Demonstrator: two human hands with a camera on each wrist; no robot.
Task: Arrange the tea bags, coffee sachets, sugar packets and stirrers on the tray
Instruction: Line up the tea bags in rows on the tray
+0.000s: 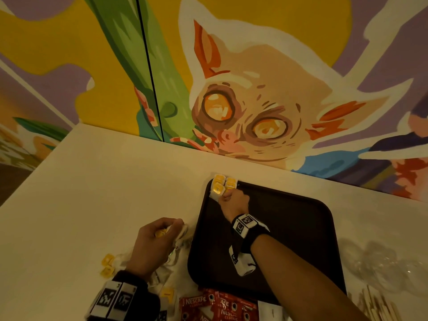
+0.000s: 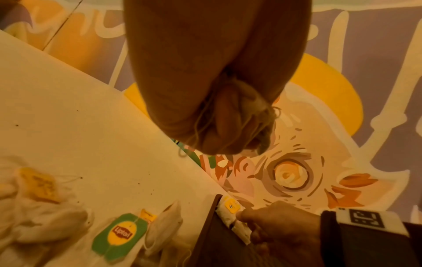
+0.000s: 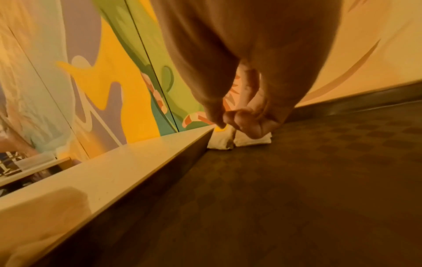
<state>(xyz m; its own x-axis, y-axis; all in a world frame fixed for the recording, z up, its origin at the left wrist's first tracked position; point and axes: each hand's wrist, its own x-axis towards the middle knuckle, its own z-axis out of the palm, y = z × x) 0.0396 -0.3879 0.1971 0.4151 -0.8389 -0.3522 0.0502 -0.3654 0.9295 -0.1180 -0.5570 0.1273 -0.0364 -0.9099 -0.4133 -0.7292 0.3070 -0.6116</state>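
Observation:
A dark brown tray (image 1: 289, 228) lies on the pale table. Several tea bags with yellow tags (image 1: 221, 185) stand bunched in its far left corner. My right hand (image 1: 229, 196) is curled over them; in the right wrist view its thumb and forefinger (image 3: 224, 121) pinch a yellow tag above two white bags (image 3: 251, 140). Left of the tray, my left hand (image 1: 157, 239) grips a bunch of tea bags and their strings (image 2: 251, 108). More loose tea bags (image 1: 107, 266) lie by my left wrist, one with a green Lipton tag (image 2: 119, 234).
Red Nescafe sachets (image 1: 208, 305) and a white packet (image 1: 271, 311) lie at the tray's near edge. Wooden stirrers (image 1: 375, 304) are at the bottom right, crumpled clear plastic (image 1: 382, 262) beyond them. A painted wall (image 1: 254, 100) runs close behind the table.

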